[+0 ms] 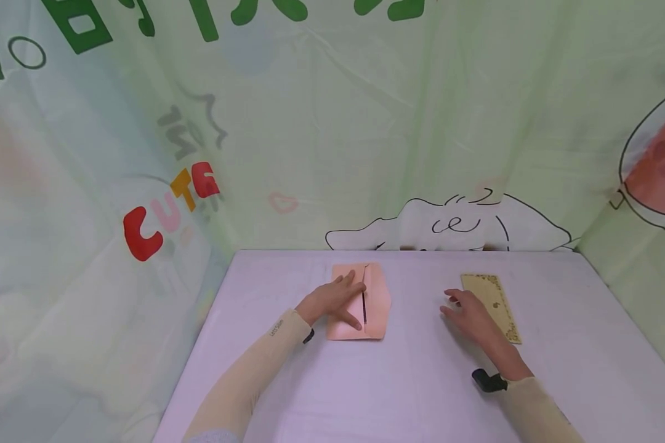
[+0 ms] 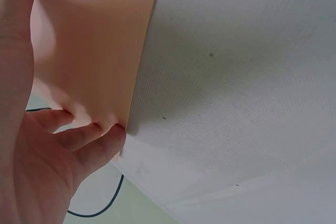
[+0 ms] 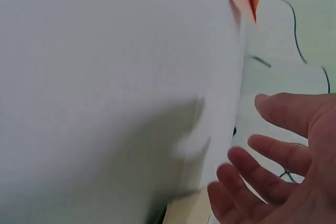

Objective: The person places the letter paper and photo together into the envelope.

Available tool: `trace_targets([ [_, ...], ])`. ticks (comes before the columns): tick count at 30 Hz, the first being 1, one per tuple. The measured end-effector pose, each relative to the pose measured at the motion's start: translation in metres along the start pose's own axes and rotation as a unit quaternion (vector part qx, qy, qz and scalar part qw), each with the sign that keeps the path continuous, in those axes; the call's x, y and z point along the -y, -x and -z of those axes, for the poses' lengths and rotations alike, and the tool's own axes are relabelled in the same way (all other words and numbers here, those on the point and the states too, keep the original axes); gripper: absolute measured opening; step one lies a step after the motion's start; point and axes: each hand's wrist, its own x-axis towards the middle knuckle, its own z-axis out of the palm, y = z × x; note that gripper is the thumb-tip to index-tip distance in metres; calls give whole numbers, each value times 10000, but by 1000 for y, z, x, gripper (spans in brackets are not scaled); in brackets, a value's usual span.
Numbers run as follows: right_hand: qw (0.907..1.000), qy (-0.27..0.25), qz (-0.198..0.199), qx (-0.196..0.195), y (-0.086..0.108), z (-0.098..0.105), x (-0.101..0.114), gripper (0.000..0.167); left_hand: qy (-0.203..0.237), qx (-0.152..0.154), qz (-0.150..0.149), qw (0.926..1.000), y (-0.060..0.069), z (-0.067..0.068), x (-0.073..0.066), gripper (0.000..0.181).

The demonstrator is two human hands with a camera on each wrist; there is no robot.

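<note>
A salmon-pink envelope lies on the table, its pointed flap turned to the right and a dark slit running down beside the flap. My left hand rests on its left part with spread fingers. In the left wrist view, the fingertips touch the envelope near one end. My right hand hovers over the table with loosely bent fingers and holds nothing. Beside and partly beneath that hand in the head view lies a cream card with an ornate brown border. Only a corner of the card shows in the right wrist view.
A white cloth covers the table. Behind it and along the sides hangs a pale green printed curtain with cartoon drawings and letters. A dark wrist strap mount sits on the right wrist.
</note>
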Motion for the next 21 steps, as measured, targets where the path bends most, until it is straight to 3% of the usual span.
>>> trace_targets([
  [8,9929,788,-710,-533,3,21,-31,64,61,4,-1,10000,2,1,0,96],
  [12,9906,847,-970,-464,7,25,-43,75,118,36,17,9999,2,0,1,96],
  [21,9912,890,-967,-133,9,31,-54,87,136,36,9,9999,2,0,0,97],
])
